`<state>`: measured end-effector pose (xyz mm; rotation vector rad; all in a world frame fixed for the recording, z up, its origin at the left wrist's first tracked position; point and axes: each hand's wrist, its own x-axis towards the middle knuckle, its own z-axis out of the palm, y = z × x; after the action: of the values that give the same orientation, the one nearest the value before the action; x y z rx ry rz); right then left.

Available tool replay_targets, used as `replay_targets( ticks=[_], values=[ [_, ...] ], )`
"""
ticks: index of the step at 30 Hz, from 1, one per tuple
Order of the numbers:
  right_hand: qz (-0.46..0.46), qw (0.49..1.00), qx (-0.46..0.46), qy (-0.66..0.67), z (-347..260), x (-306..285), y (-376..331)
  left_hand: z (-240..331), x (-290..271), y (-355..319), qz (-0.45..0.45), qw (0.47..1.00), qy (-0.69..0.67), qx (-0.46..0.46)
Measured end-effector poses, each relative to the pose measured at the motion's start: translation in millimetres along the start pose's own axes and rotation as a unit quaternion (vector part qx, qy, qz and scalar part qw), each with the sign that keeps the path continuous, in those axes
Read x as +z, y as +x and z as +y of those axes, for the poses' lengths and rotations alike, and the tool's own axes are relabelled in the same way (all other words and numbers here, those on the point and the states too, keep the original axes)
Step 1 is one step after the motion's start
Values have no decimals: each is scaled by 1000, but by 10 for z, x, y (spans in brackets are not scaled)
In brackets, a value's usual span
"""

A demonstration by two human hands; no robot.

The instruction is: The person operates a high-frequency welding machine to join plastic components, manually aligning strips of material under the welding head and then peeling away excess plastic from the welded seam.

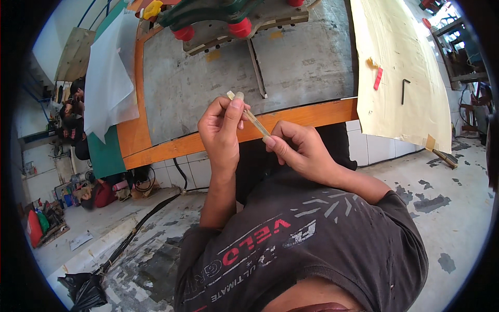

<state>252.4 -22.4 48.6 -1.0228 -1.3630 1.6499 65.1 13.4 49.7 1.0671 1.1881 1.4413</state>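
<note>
Above the table's front edge, a thin, yellowish, partly see-through strip [256,122] slants between my two hands. The upper part is pinched between the thumb and fingers of my left hand [223,125], and a short pale end sticks out past the thumb. My right hand [297,147] pinches the lower end between thumb and bent forefinger. What the strip is made of, I cannot tell. Beyond the hands lies a grey metal plate [197,88] set in an orange wooden table frame [322,113].
A green metal fixture [208,13] with red round feet stands at the table's far side. Right lies a cream sheet [416,114] bearing a black hex key [404,91] and a red strip [378,79]. White film [112,78] hangs at left. People [73,117] are far left.
</note>
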Motion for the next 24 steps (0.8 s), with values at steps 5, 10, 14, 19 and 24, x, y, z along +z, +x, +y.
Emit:
replay_targets(
  ticks=[5,10,14,19,24],
  values=[
    [-5,998,-38,-50,125,4,9,-86,-140,28,24,999,-21,-4],
    [13,977,-126,-171,40,-73,78,-119,-308,218,76,996,55,6],
    [101,937,-129,-308,94,-257,293,-171,-584,614,-35,920,389,-9],
    [162,831,-225,-483,324,-484,695,-405,-517,1114,-54,910,407,61],
    [112,789,-212,-566,395,-444,688,-458,-456,1176,-32,862,482,154]
  ],
)
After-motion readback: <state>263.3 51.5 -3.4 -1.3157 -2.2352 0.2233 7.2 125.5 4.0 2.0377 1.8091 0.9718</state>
